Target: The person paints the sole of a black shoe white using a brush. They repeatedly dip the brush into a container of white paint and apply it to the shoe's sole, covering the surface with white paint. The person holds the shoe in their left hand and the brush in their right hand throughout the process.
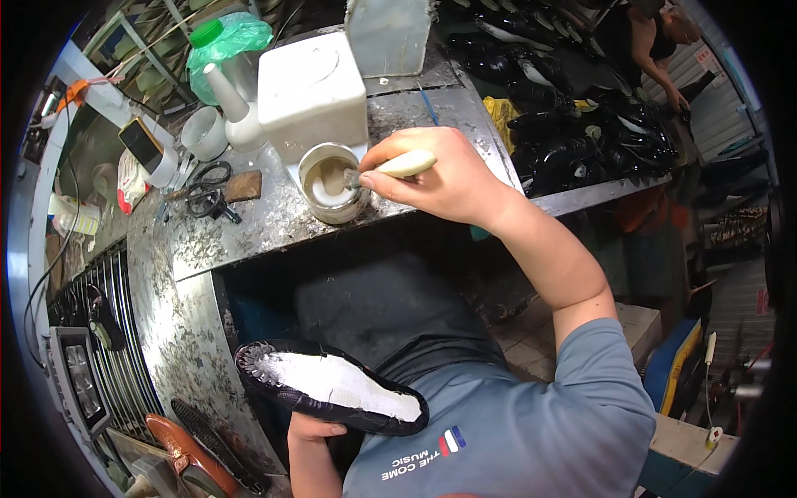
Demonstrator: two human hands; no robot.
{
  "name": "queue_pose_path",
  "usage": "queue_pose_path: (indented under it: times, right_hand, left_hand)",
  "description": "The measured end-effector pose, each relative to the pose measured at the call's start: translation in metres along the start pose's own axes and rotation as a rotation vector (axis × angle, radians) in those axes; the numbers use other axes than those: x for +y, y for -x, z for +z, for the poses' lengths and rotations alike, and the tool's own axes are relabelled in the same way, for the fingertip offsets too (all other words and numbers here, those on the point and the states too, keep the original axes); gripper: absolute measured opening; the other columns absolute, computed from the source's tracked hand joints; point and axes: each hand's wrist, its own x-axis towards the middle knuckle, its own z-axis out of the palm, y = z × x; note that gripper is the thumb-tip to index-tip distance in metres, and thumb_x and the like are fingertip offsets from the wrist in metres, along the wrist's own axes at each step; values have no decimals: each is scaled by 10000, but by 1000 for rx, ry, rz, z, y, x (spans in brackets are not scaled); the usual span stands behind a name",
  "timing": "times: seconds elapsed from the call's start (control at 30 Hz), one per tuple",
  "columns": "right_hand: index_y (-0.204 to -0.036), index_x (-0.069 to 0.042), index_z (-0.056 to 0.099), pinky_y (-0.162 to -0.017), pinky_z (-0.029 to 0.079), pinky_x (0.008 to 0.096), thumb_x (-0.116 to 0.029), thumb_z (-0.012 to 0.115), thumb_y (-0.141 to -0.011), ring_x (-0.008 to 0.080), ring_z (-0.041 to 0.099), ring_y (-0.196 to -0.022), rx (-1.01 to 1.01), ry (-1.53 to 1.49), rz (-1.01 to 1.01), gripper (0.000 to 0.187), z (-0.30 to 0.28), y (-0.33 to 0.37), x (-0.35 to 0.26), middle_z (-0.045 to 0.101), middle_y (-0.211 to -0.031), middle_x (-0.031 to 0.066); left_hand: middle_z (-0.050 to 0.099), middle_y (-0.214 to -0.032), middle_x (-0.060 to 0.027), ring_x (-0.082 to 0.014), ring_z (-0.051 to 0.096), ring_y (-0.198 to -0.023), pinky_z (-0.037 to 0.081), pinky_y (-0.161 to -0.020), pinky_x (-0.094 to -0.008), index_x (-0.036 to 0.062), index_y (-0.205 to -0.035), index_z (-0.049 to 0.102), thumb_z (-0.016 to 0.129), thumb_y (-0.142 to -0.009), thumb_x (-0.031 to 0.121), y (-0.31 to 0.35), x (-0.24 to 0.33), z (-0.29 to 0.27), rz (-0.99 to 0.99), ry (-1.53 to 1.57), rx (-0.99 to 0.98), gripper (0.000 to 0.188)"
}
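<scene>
My right hand grips a brush with a pale handle, and its bristles dip into a small round pot of whitish glue on the worn metal bench. My left hand holds a black shoe upper from below, sole side up, near my lap. Its bottom shows a white insole with dark lasted edges around it.
A white plastic canister stands behind the pot, with a white bottle, a cup and scissors to its left. Several black shoes crowd a shelf at right. Another person bends over at top right. A brown shoe lies at bottom left.
</scene>
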Motion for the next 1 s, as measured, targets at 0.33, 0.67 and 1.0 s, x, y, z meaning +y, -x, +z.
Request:
queue_pose_path:
  times: [0.33, 0.67, 1.0]
  right_hand:
    - [-959, -97, 766, -703, 574, 372, -200, 790, -844, 291, 720, -814, 124, 100, -174, 157, 25, -19, 5, 747, -894, 84]
    - [-1002, -92, 770, -714, 570, 356, -156, 784, -865, 286, 723, -822, 195, -97, -177, 152, 29, -8, 0, 744, -904, 94]
    - [-1081, -44, 769, -792, 567, 357, -162, 802, -862, 268, 726, -877, 134, -265, -120, 252, 29, 14, 4, 757, -991, 136]
  left_hand:
    - [573, -1422, -204, -357, 584, -1303, 480, -1094, -498, -42, -1486, 438, 939, -592, -25, 20, -6, -12, 129, -99, 110, 1026]
    - [460, -1520, -211, -370, 477, -1390, 361, -1169, -524, 9, -1555, 338, 890, -778, 236, 13, 31, 19, 274, -1027, 233, 979]
    - [653, -1261, -245, -428, 702, -1073, 607, -913, -530, 25, -1406, 448, 656, -966, 91, -20, 82, 59, 993, -1929, 222, 491]
